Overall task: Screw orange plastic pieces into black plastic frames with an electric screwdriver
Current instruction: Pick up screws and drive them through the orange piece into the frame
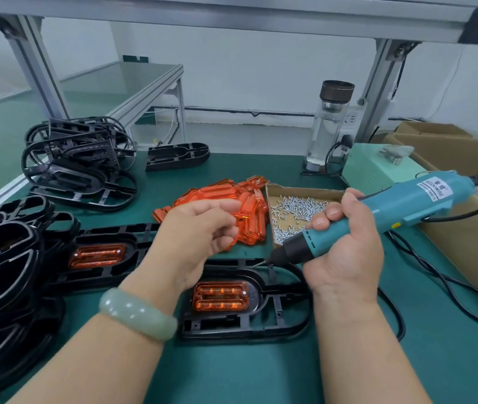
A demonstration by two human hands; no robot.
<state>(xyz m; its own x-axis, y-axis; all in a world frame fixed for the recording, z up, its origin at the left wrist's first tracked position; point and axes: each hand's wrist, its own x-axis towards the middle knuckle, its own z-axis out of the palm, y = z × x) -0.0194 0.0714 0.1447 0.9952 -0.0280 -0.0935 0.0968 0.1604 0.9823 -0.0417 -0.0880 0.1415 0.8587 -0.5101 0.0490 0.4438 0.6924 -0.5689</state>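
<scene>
Frame, black plastic, lies flat on counter near the person, translucent ribbed orange piece seated in its recess; judged light, stiff, rather brittle, best steadied by its outer rim. Right grip wraps electric screwdriver, bit at the frame's far edge; left grip hovers loosely curled, contents unclear.

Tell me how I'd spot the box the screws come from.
Start at the green worktable. Right of the pile of orange pieces lies a shallow cardboard tray, just behind the teal screwdriver. It alone holds loose silver screws.
</scene>
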